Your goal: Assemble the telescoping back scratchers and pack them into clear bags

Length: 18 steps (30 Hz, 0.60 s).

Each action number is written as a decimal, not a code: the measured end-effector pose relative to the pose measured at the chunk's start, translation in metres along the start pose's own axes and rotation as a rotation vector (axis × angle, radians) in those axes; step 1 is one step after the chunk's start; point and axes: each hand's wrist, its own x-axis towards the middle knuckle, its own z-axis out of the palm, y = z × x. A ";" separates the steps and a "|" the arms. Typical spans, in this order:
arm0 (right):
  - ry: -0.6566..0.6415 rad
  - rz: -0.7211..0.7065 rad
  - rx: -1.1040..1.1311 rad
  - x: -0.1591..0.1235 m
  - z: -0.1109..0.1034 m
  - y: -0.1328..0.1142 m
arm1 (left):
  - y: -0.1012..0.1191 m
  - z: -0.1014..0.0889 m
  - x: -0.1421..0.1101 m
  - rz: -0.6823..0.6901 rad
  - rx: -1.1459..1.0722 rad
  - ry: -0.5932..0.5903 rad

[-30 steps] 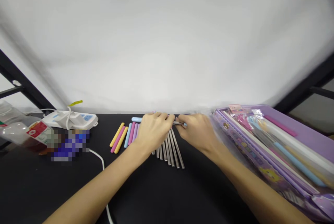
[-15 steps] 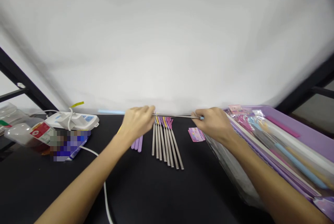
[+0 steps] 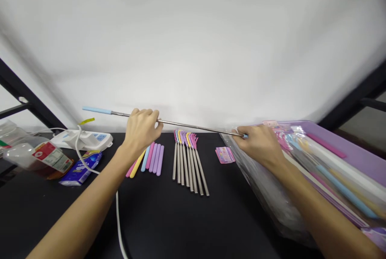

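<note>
Thin metal rod (image 3: 196,126) is held up over the desk (image 3: 169,223), btwn both hands, at a slight tilt, L end higher in view. Shaft is gripped partway along by L hand (image 3: 142,129), fingers clamped around it; light-blue sleeve (image 3: 97,109) is seen past that hand, pointed L. Far R end is gripped by R hand (image 3: 258,142), fingers clamped there too, w/ small blue tip (image 3: 245,136) exposed. Below rod, approx. btwn hands, metal sticks (image 3: 190,170) are laid in a fan, w/ pink, yellow, purple & blue heads (image 3: 186,137) at far end. To their L, coloured tubes (image 3: 155,158) are lined up, partly hidden by L arm. Pink/purple cards (image 3: 224,155) are piled R of fan. Near R forearm: clear plastic bag (image 3: 259,186), then purple box (image 3: 362,162) w/ wrapped pcs inside. Far L: white power strip (image 3: 102,140), blue packet (image 3: 80,169), red-labelled bottle (image 3: 45,156), white cable (image 3: 119,223).
</note>
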 end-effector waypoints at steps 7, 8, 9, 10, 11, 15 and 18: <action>0.009 -0.033 0.024 -0.001 0.002 0.003 | 0.027 -0.004 -0.006 0.178 -0.079 -0.010; 0.006 -0.006 0.030 -0.001 0.001 0.007 | 0.019 -0.003 -0.006 0.103 -0.051 -0.006; 0.004 0.015 0.034 -0.001 0.001 0.009 | 0.010 -0.002 -0.005 0.030 -0.029 -0.002; 0.008 0.025 0.036 -0.002 0.001 0.010 | 0.003 -0.001 -0.004 -0.001 -0.002 -0.002; 0.016 0.019 0.041 -0.002 0.002 0.009 | -0.001 -0.001 -0.003 0.011 0.014 0.003; 0.047 -0.077 0.063 -0.003 0.007 -0.010 | 0.022 -0.008 -0.001 0.158 -0.028 0.076; 0.054 -0.070 0.071 -0.004 0.007 -0.014 | 0.044 -0.008 -0.003 0.233 -0.068 0.128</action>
